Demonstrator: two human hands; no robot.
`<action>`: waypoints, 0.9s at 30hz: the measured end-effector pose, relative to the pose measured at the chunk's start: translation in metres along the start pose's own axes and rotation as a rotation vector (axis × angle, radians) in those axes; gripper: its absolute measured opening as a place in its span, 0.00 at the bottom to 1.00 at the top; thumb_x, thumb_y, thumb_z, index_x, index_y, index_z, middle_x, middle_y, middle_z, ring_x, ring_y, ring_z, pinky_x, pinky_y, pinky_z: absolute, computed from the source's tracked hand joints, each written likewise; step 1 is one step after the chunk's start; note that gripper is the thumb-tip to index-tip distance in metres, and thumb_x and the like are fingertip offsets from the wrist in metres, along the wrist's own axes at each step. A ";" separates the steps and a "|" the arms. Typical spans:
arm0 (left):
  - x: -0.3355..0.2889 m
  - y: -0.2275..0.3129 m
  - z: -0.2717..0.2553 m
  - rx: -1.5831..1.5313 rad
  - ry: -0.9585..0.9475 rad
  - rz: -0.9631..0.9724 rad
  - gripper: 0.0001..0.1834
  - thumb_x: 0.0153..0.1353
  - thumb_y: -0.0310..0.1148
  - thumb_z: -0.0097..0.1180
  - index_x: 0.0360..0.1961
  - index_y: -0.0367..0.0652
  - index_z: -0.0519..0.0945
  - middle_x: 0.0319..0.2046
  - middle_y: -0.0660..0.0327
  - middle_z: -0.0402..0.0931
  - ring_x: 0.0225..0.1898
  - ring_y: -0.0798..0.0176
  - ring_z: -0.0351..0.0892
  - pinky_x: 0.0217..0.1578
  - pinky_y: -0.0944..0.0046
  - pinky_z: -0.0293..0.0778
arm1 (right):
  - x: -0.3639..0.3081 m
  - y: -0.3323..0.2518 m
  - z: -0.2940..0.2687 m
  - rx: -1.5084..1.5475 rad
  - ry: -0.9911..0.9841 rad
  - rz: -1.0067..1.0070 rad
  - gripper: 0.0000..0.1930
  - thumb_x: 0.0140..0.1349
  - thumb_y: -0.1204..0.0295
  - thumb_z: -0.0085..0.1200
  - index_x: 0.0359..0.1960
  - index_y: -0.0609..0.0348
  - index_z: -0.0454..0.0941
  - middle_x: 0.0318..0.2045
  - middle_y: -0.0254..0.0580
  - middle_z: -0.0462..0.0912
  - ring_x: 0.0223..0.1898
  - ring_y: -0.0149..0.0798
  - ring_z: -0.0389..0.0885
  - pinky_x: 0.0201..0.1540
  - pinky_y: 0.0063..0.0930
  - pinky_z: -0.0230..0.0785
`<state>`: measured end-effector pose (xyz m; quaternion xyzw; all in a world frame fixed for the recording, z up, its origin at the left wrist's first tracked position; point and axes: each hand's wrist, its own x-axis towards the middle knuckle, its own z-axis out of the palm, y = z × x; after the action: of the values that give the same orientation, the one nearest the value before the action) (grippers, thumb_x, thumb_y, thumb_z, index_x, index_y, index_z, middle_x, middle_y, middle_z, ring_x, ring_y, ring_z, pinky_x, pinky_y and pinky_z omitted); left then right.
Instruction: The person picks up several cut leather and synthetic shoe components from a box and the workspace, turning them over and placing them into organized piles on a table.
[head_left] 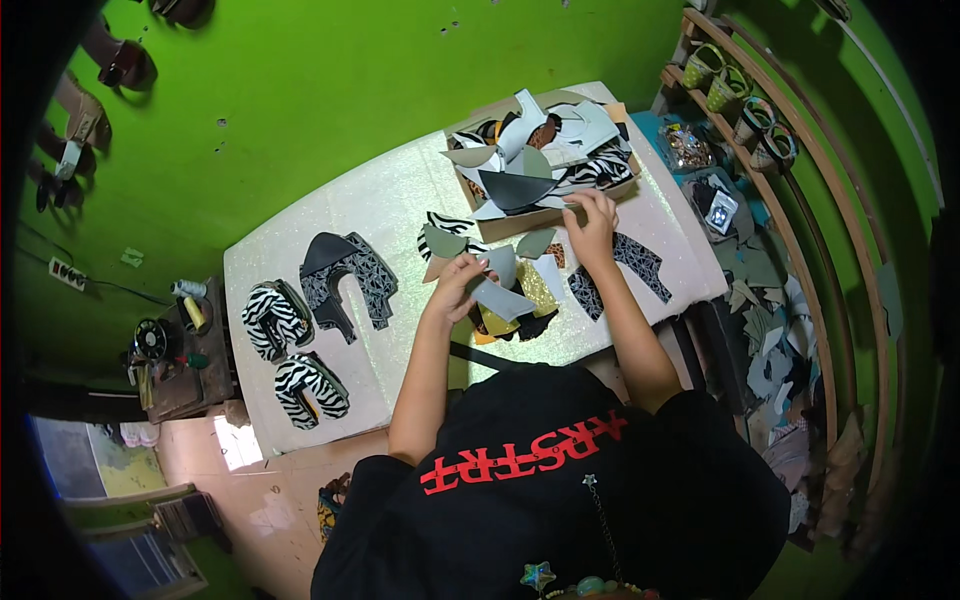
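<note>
Stacks of zebra-print pieces (259, 328) lie set apart; box (515, 225) heaped, so I judge plenty left. Left hand (460, 287) pinches grey piece (503, 300); right hand (592, 226) at box rim, grip unclear.

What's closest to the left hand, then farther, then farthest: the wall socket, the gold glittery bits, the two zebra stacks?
In the head view, from the left hand:
1. gold glittery bits, just right of it
2. two zebra stacks, table's left; too close to rank apart
3. wall socket, far left
</note>
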<state>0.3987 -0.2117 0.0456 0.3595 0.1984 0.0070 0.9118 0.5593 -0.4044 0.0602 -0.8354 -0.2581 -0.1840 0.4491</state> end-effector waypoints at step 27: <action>0.025 -0.039 -0.018 1.004 0.299 0.116 0.15 0.52 0.22 0.55 0.43 0.40 0.77 0.41 0.52 0.76 0.44 0.57 0.75 0.46 0.62 0.69 | -0.045 0.000 0.007 0.362 0.023 0.179 0.02 0.56 0.77 0.52 0.31 0.62 0.73 0.23 0.38 0.75 0.18 0.32 0.70 0.22 0.22 0.62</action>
<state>0.4105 -0.2251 -0.0007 0.7576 0.2849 0.0127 0.5872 0.5241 -0.4105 0.0317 -0.7584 -0.2065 -0.1037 0.6095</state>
